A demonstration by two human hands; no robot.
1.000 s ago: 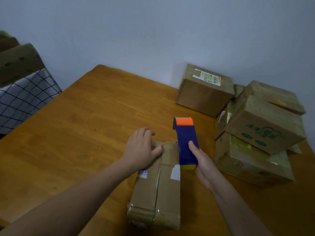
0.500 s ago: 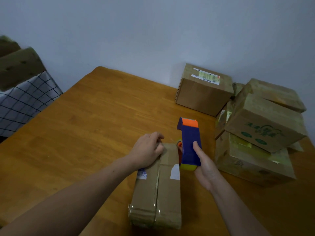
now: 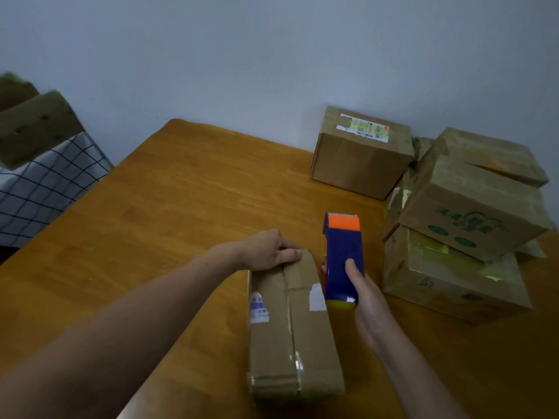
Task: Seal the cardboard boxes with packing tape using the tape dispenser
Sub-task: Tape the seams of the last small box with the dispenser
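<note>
Left hand: my left hand (image 3: 266,252) sits on the 12 o'clock end of the long box (image 3: 290,328). The fingers are curled together over the far edge and the thumb lies flat on the top flap, so I clamp that end.
Right hand: my right hand (image 3: 367,300) grips the tape dispenser (image 3: 341,252) from its 6 o'clock end. The thumb presses on the blue top, and fingertips wrap round to show at its left side.
Tape dispenser: it has a blue body with a yellow near end, and its orange head points to 12 o'clock. It lies lengthwise just beside the long box, at that box's 3 o'clock side. I cannot tell whether it touches the box or the table.
Long box: it lies straight ahead of me on the table (image 3: 169,207), running 6 to 12 o'clock. A centre seam runs its length, with glossy tape across the 6 o'clock end. There is a white sticker scrap at its right edge and a blue-and-white one at its left.
Labelled box: the labelled box (image 3: 360,155) stands at 1 o'clock against the wall (image 3: 272,55), with a white shipping label on top.
Stack of boxes: the stack of boxes (image 3: 472,213) is at 2 o'clock, near the dispenser. A tilted box with green print rests on a lower one with yellowish tape, and another box is behind.
Checked cloth: the checked cloth (image 3: 39,189) is at 10 o'clock, beyond the table's edge.
</note>
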